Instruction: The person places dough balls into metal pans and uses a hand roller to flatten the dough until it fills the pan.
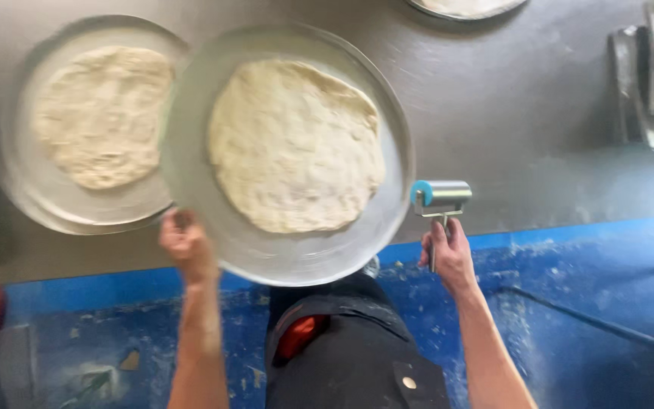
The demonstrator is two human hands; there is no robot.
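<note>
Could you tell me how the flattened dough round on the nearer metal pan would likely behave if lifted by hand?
The pale flattened dough round looks thin, so it would probably flop and stretch. Its dry, floury surface suggests it might slide on the round metal pan.

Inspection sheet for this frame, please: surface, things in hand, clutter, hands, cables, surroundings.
Surface: grey metal counter, lightly floured.
Job's things: round metal pan with a flat dough round; small metal roller with a blue end.
Clutter: second pan with dough at left, overlapped by the first; another pan's edge at top; stacked metal trays at right.
Hands: left hand grips the pan's rim; right hand holds the roller's handle.
Cables: nothing seen.
Surroundings: blue floor dusted with flour; dark apron.
</note>
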